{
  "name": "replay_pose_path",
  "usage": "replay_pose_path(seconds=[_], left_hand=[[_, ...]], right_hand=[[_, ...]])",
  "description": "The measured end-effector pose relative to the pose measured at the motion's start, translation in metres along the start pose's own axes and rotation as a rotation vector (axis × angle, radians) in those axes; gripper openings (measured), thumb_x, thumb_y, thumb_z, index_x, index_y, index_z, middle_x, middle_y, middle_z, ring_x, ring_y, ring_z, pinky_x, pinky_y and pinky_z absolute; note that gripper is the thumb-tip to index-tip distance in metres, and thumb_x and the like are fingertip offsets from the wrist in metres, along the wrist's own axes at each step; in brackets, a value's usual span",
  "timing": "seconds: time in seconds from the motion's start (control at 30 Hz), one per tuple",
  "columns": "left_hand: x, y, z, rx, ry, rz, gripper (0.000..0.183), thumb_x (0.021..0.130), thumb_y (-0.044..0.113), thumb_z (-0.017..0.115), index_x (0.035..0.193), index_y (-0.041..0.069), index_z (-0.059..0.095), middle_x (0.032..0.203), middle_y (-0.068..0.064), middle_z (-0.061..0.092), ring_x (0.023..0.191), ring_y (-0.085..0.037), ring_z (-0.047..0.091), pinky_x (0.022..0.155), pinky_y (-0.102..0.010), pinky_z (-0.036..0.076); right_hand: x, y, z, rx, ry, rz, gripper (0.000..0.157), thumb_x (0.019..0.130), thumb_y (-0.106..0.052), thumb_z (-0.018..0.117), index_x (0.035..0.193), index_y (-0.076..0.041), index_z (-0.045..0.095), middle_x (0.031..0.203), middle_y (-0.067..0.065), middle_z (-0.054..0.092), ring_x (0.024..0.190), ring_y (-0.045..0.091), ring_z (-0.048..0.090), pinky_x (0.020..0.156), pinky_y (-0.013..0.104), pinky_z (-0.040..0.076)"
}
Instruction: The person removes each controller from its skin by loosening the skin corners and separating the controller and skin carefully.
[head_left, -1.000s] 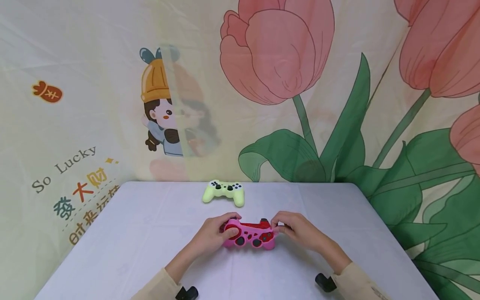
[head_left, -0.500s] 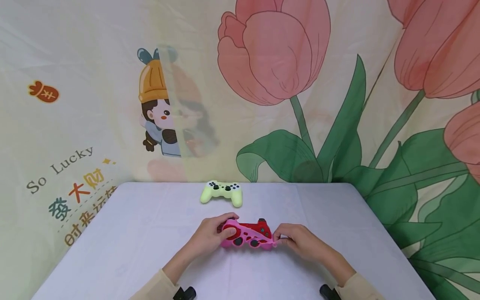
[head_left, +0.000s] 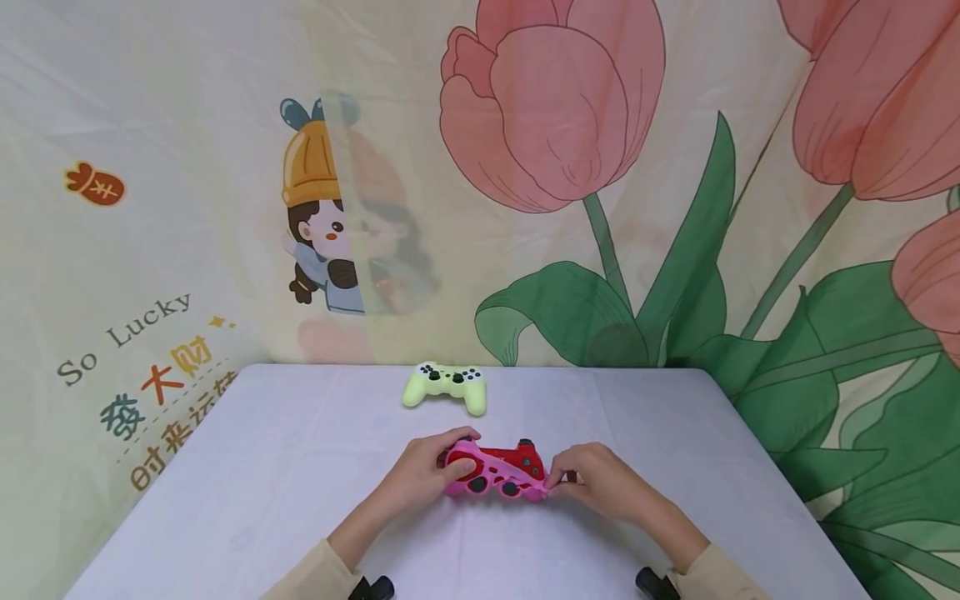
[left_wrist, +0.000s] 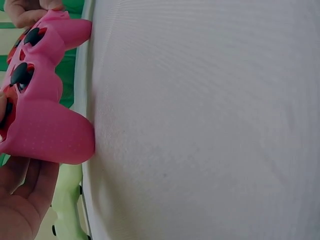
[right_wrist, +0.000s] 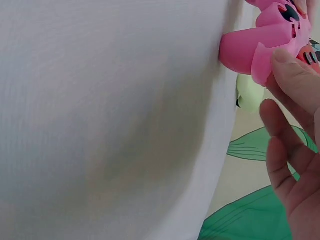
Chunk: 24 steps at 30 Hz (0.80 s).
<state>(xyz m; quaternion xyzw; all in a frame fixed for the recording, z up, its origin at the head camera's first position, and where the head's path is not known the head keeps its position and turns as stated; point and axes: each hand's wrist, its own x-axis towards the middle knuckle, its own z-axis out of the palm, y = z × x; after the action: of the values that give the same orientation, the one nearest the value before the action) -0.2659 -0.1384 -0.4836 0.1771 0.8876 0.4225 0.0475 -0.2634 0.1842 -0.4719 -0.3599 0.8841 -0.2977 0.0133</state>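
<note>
Left grip clamps one end of the red controller between both grips, and right grip pinches its pink sleeve by the other end, where overpulling could tear it or a loose pinch let it snap away.

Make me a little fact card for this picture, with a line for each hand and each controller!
Left hand: holds the left end of the red controller
Right hand: pinches the edge of the pink cover
Red controller: its right side pokes out of the pink cover
Pale green controller: lies on the table, untouched
Backdrop: big pink tulips
</note>
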Motion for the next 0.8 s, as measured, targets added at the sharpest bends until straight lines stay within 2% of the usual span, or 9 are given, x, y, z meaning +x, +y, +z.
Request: replay_pose_path(seconds=[0.13, 0.23, 0.5, 0.67, 0.8], left_hand=[[0.000, -0.001, 0.002, 0.002, 0.005, 0.003, 0.046, 0.100, 0.033, 0.076, 0.144, 0.027, 0.065, 0.104, 0.008, 0.070, 0.098, -0.018, 0.059, 0.085, -0.037, 0.052], [0.000, -0.001, 0.003, -0.003, 0.008, 0.014, 0.046, 0.100, 0.034, 0.076, 0.144, 0.027, 0.065, 0.105, 0.009, 0.070, 0.099, -0.018, 0.059, 0.086, -0.038, 0.052], [0.000, -0.002, 0.002, -0.012, 0.006, 0.005, 0.044, 0.100, 0.035, 0.076, 0.142, 0.033, 0.066, 0.108, 0.009, 0.069, 0.102, -0.018, 0.059, 0.087, -0.039, 0.052], [-0.002, -0.001, 0.002, -0.012, 0.010, -0.005, 0.046, 0.099, 0.034, 0.076, 0.144, 0.029, 0.065, 0.109, 0.007, 0.069, 0.102, -0.019, 0.059, 0.087, -0.039, 0.053], [-0.003, 0.001, 0.003, -0.004, 0.018, -0.002, 0.045, 0.099, 0.033, 0.077, 0.143, 0.029, 0.065, 0.108, 0.007, 0.070, 0.101, -0.020, 0.059, 0.086, -0.039, 0.052]], right_hand=[[-0.002, 0.000, -0.001, 0.049, 0.009, 0.083, 0.019, 0.085, -0.016, 0.091, 0.087, -0.028, 0.076, 0.087, -0.022, 0.071, 0.085, 0.004, 0.065, 0.079, 0.031, 0.059], [-0.005, 0.001, -0.003, 0.069, 0.006, 0.116, 0.021, 0.086, -0.019, 0.091, 0.091, -0.030, 0.074, 0.091, -0.022, 0.070, 0.089, 0.007, 0.065, 0.082, 0.031, 0.058], [-0.008, 0.000, -0.007, 0.075, 0.046, 0.070, 0.018, 0.095, -0.015, 0.080, 0.110, -0.021, 0.071, 0.106, -0.010, 0.071, 0.097, 0.010, 0.065, 0.085, 0.034, 0.059], [-0.002, -0.007, -0.004, 0.078, 0.104, 0.116, 0.035, 0.096, -0.018, 0.081, 0.128, -0.014, 0.067, 0.122, 0.001, 0.069, 0.101, 0.017, 0.067, 0.087, 0.036, 0.061], [0.005, -0.017, 0.001, 0.105, 0.118, 0.174, 0.047, 0.098, -0.025, 0.079, 0.141, -0.019, 0.061, 0.135, 0.001, 0.063, 0.108, 0.021, 0.067, 0.090, 0.041, 0.061]])
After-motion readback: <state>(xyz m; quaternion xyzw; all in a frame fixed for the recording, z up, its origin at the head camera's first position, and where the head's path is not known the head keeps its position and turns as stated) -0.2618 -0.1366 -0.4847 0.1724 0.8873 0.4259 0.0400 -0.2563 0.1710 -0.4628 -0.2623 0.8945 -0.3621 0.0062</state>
